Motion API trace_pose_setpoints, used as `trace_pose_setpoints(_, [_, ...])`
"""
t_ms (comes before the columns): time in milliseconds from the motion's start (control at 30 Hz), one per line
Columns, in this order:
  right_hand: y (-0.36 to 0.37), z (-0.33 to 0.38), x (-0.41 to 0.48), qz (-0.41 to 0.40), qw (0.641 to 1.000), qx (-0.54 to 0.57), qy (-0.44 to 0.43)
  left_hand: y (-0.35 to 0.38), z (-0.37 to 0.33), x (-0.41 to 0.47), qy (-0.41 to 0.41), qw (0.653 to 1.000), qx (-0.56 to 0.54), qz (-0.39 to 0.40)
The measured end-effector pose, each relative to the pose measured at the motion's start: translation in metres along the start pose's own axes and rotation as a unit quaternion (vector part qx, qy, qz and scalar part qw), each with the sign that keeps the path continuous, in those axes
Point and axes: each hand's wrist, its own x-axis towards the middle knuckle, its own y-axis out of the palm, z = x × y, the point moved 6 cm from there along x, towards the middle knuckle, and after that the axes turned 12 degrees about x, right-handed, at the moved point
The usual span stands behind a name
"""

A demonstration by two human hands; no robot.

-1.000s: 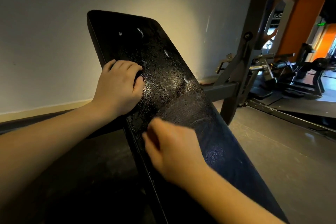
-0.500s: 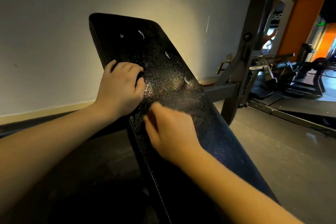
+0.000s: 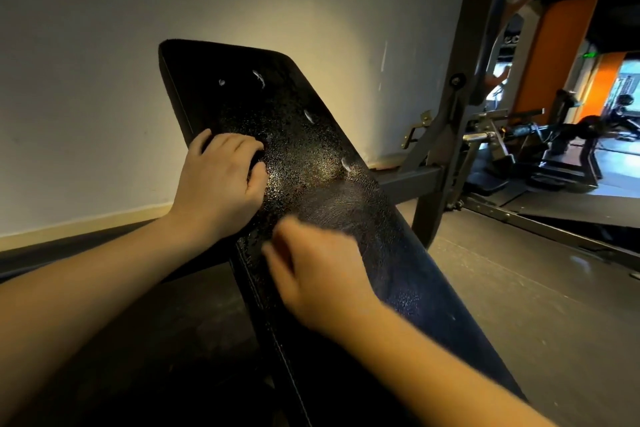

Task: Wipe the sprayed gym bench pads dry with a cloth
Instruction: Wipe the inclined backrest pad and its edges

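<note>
Bench pad (image 3: 398, 253) slopes up toward the wall (image 3: 86, 80), beaded wet above a wiped smear (image 3: 339, 204). My left hand (image 3: 218, 184) sits curled at its left edge; my right hand (image 3: 318, 274) is blurred, fingers bent. Whether either holds the cloth, I cannot tell. Risk: bare knuckles just smear spray, and the droplets (image 3: 294, 156) run onto the dried patch.

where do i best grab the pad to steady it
Probably the pad's left long edge, coming from the left: it's a thin tilted slab with a rim to hook over, as the left hand does, clear of the wet middle.
</note>
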Motion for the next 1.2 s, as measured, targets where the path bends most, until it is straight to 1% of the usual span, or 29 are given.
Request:
trace_pose_setpoints(33, [-0.003, 0.001, -0.021, 0.012, 0.999, 0.015, -0.029, 0.0, 0.0, 0.0, -0.001, 1.0, -0.001, -0.002])
trace_pose_setpoints(67, [-0.012, -0.011, -0.033, 0.012, 0.999, 0.019, -0.032, 0.0, 0.0, 0.0, -0.001, 1.0, -0.001, -0.004])
trace_pose_setpoints(133, [-0.032, -0.06, -0.032, -0.024, 0.998, -0.049, 0.023, 0.002, -0.003, -0.001, -0.002, 1.0, 0.002, -0.002])
trace_pose_setpoints(200, [-0.045, -0.11, 0.0, -0.041, 0.985, -0.131, 0.104, 0.003, -0.005, -0.001, -0.004, 1.0, 0.009, 0.001])
trace_pose_setpoints(233, [-0.046, -0.129, 0.022, -0.044, 0.978, -0.145, 0.14, 0.003, -0.005, -0.001, -0.004, 1.0, 0.011, 0.003])
trace_pose_setpoints(333, [-0.036, -0.158, 0.092, -0.061, 0.967, -0.127, 0.213, 0.003, -0.003, -0.002, -0.005, 1.0, 0.012, 0.006])
trace_pose_setpoints(400, [-0.03, -0.151, 0.12, -0.082, 0.965, -0.093, 0.231, 0.002, -0.002, -0.001, -0.004, 1.0, 0.009, 0.006])
trace_pose_setpoints(433, [-0.025, -0.138, 0.124, -0.081, 0.968, -0.076, 0.223, 0.001, -0.001, -0.001, -0.003, 1.0, 0.005, 0.005])
trace_pose_setpoints(467, [-0.018, -0.119, 0.121, -0.07, 0.976, -0.055, 0.198, 0.001, 0.0, -0.001, -0.002, 1.0, 0.0, 0.003])
trace_pose_setpoints(567, [-0.009, -0.049, 0.07, -0.017, 0.998, -0.026, 0.052, -0.002, 0.001, -0.001, -0.009, 1.0, -0.017, 0.0])
trace_pose_setpoints(600, [-0.01, -0.037, 0.049, -0.002, 1.0, -0.006, 0.012, -0.003, 0.0, -0.001, -0.011, 1.0, -0.021, -0.002])
trace_pose_setpoints(633, [-0.013, -0.039, 0.035, 0.01, 1.0, -0.005, -0.003, -0.003, 0.0, -0.001, -0.013, 1.0, -0.024, -0.003])
trace_pose_setpoints(667, [-0.02, -0.055, 0.032, 0.015, 1.0, -0.024, 0.013, -0.003, -0.002, -0.002, -0.014, 1.0, -0.026, -0.004])
trace_pose_setpoints(767, [-0.038, -0.129, 0.068, -0.001, 0.986, -0.099, 0.135, -0.001, -0.004, -0.003, -0.014, 1.0, -0.023, -0.002])
trace_pose_setpoints(833, [-0.046, -0.158, 0.099, -0.029, 0.974, -0.11, 0.196, -0.001, -0.003, -0.003, -0.014, 1.0, -0.023, 0.0])
trace_pose_setpoints(867, [-0.044, -0.16, 0.109, -0.045, 0.973, -0.099, 0.204, -0.001, -0.002, -0.003, -0.016, 1.0, -0.025, 0.001])
trace_pose_setpoints(933, [-0.029, -0.138, 0.11, -0.047, 0.979, -0.059, 0.189, 0.0, -0.001, -0.003, -0.018, 0.999, -0.03, 0.001])
trace_pose_setpoints(967, [-0.021, -0.114, 0.099, -0.034, 0.987, -0.032, 0.153, 0.0, 0.0, -0.004, -0.019, 0.999, -0.033, 0.0])
trace_pose_setpoints(1033, [-0.009, -0.057, 0.06, 0.006, 0.999, 0.009, 0.036, 0.0, 0.0, -0.004, -0.02, 0.999, -0.039, -0.003])
trace_pose_setpoints(1067, [-0.006, -0.04, 0.04, 0.028, 0.999, 0.029, -0.004, 0.0, 0.0, -0.004, -0.018, 0.999, -0.041, -0.005])
trace_pose_setpoints(1100, [-0.008, -0.039, 0.031, 0.04, 0.998, 0.032, -0.027, 0.001, 0.0, -0.003, -0.018, 0.999, -0.042, -0.007])
trace_pose_setpoints(1133, [-0.014, -0.052, 0.033, 0.03, 0.999, 0.01, -0.02, 0.001, 0.0, -0.004, -0.018, 0.999, -0.043, -0.007])
trace_pose_setpoints(1200, [-0.027, -0.101, 0.057, -0.005, 0.996, -0.063, 0.063, 0.001, -0.001, -0.004, -0.017, 0.999, -0.044, -0.009])
